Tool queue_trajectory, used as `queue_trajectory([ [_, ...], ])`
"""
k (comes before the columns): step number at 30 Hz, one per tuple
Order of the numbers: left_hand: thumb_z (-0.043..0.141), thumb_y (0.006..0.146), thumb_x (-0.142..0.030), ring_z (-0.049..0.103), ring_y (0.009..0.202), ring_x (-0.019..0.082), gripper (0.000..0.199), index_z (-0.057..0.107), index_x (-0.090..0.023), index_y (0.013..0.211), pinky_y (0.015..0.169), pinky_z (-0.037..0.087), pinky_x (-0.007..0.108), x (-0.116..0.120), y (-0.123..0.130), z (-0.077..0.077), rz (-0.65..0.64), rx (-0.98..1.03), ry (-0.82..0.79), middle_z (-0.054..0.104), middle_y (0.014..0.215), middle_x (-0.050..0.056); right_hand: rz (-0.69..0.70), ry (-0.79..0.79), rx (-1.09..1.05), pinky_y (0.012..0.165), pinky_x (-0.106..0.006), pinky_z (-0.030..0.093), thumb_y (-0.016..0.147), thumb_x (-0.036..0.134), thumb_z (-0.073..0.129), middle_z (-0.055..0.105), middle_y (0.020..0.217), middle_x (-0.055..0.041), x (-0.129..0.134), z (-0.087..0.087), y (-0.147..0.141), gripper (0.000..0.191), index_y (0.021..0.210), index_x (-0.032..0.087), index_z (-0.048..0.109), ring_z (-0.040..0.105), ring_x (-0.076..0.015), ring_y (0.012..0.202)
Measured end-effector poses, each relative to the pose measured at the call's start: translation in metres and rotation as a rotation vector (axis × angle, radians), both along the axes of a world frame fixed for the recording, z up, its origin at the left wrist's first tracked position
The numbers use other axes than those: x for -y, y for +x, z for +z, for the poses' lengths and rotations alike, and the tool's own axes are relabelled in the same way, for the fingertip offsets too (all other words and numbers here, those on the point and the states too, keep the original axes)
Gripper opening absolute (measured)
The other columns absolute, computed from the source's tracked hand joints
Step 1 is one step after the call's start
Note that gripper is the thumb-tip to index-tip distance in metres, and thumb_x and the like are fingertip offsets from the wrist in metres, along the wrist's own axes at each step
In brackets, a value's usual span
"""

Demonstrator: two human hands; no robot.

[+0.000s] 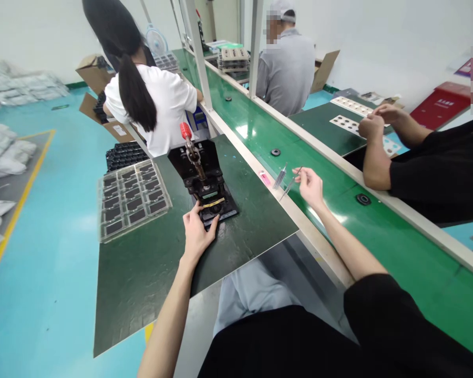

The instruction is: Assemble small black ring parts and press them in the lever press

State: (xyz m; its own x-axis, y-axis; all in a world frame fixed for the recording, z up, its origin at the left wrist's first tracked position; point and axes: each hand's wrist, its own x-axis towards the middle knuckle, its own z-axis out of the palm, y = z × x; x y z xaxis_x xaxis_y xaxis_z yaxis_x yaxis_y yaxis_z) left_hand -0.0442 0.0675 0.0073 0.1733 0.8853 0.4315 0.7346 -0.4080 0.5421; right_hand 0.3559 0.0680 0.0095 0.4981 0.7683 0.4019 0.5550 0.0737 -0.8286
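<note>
A black toggle clamp fixture (229,202) with a red-tipped lever (185,131) stands on the dark green work board (256,220). A thin yellow strip (213,203) lies across its base. My left hand (197,231) grips the near left part of that base, index finger at the side and thumb at the front edge. Over the edge of the conveyor, my right hand (310,185) pinches a pair of thin metal tweezers (288,187), points down and to the left. Beside the tweezers are slim grey metal tools (279,176) and a small pink item (264,178).
A clear tray (167,209) of dark flat parts sits left of the fixture, with stacked black trays (126,155) behind. Round black pieces (363,199) lie on the green conveyor (410,247). Co-workers sit ahead; another person's hands (374,123) work over white sheets at right.
</note>
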Motion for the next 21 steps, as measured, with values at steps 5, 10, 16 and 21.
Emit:
queue_trajectory([
  [5, 0.070, 0.089, -0.046, 0.056, 0.118, 0.036, 0.050, 0.052, -0.016, 0.126, 0.105, 0.048, 0.058, -0.001, 0.000, 0.000, -0.014, -0.021, 0.005, 0.061, 0.136, 0.023, -0.044, -0.079, 0.131, 0.091, -0.042, 0.059, 0.101, 0.039, 0.037, 0.075, 0.116, -0.0154, -0.099, -0.001, 0.022, 0.038, 0.113, 0.019, 0.067, 0.072, -0.0249, 0.099],
  [10, 0.070, 0.090, -0.042, 0.056, 0.126, 0.036, 0.047, 0.050, -0.018, 0.125, 0.106, 0.046, 0.057, 0.001, 0.000, 0.000, -0.048, -0.046, 0.028, 0.059, 0.139, 0.023, 0.014, -0.149, 0.220, 0.098, -0.050, 0.055, 0.081, 0.034, 0.066, 0.077, 0.110, -0.0166, -0.137, -0.008, 0.024, 0.033, 0.108, 0.017, 0.071, 0.068, -0.0321, 0.105],
  [16, 0.069, 0.092, -0.042, 0.055, 0.128, 0.036, 0.047, 0.049, -0.017, 0.126, 0.108, 0.044, 0.056, 0.004, 0.003, -0.002, -0.052, -0.058, 0.034, 0.058, 0.141, 0.023, 0.016, -0.221, 0.298, 0.098, -0.056, 0.051, 0.078, 0.026, 0.058, 0.077, 0.092, -0.0178, -0.114, -0.001, 0.029, 0.019, 0.087, 0.019, 0.072, 0.070, -0.0361, 0.097],
  [21, 0.070, 0.092, -0.038, 0.055, 0.126, 0.036, 0.042, 0.051, -0.017, 0.123, 0.108, 0.044, 0.056, 0.011, 0.010, 0.004, -0.008, -0.013, 0.049, 0.060, 0.136, 0.023, -0.101, -0.239, 0.284, 0.088, -0.050, 0.058, 0.080, 0.031, 0.056, 0.078, 0.090, -0.0154, -0.028, 0.015, 0.040, 0.022, 0.086, 0.019, 0.073, 0.075, -0.0343, 0.089],
])
